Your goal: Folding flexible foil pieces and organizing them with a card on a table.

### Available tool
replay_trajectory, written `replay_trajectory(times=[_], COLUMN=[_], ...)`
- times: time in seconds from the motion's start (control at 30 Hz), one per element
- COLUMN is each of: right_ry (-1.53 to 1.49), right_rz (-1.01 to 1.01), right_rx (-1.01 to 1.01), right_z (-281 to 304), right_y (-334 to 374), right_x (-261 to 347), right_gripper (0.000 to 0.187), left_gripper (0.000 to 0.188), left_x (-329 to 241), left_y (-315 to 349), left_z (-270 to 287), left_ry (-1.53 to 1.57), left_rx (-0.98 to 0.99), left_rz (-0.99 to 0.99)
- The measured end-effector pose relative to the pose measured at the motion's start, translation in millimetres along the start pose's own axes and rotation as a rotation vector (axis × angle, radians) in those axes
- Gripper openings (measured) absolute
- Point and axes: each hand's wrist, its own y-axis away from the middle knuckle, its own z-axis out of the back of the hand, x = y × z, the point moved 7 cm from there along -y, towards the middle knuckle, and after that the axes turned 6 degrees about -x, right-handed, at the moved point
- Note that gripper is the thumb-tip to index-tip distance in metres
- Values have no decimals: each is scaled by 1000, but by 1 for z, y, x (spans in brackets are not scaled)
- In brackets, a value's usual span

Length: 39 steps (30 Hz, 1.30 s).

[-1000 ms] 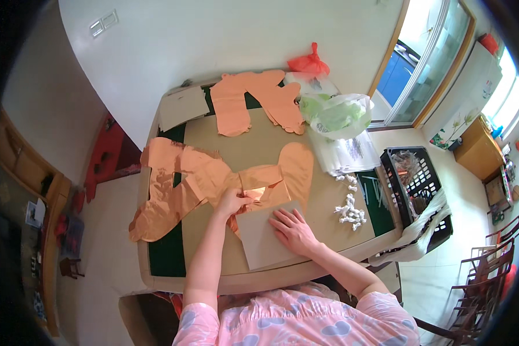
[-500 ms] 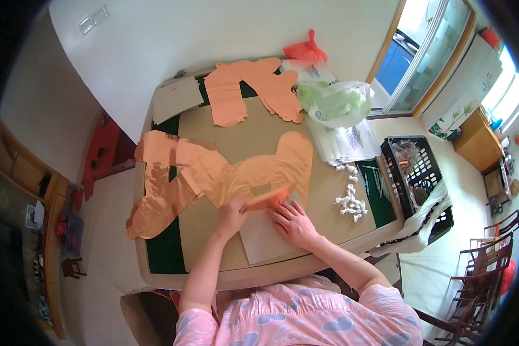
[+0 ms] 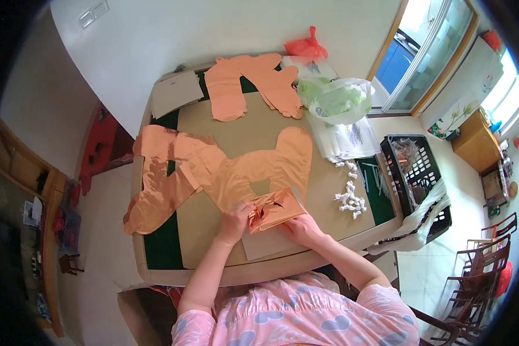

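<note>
A folded rose-gold foil balloon (image 3: 278,211), shiny and creased, is raised just above a grey card sheet (image 3: 260,247) at the near side of the table. My left hand (image 3: 235,222) pinches its left edge. My right hand (image 3: 303,229) grips its lower right side, with some fingers hidden beneath the foil. Just beyond it lies a big flat foil balloon (image 3: 259,164) in the same colour, with creased foil pieces (image 3: 166,176) spread to its left. Another flat foil balloon (image 3: 228,95) rests at the far side.
To the right sit white tied bundles (image 3: 350,200), clear plastic bags (image 3: 346,138) and a green-white bag (image 3: 337,101). A black crate (image 3: 415,173) stands beyond the table's right edge. Card sheets (image 3: 176,93) lie far left; a red bag (image 3: 307,46) sits at the back.
The folded foil has been turned and tilted so its wide shiny face shows. My right hand has moved from flat on the card to gripping the foil's right side.
</note>
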Motion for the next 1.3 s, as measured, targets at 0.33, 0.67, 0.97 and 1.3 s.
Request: replay_trajectory(times=[0.33, 0.67, 0.97, 1.3], right_ry=[-120, 238, 325, 356], right_rz=[-65, 78, 96, 122], right_rx=[-328, -171, -120, -108], right_z=[89, -6, -9, -8], right_y=[-56, -36, -31, -26], right_x=[1, 6, 3, 11], right_gripper=[25, 38, 41, 45], left_gripper=[14, 28, 38, 38], left_x=[5, 24, 11, 0], left_y=[7, 18, 27, 2], left_z=[-5, -15, 10, -24], left_ry=[-10, 17, -438, -278], left_rx=[-20, -6, -9, -11], left_rz=[16, 105, 27, 230])
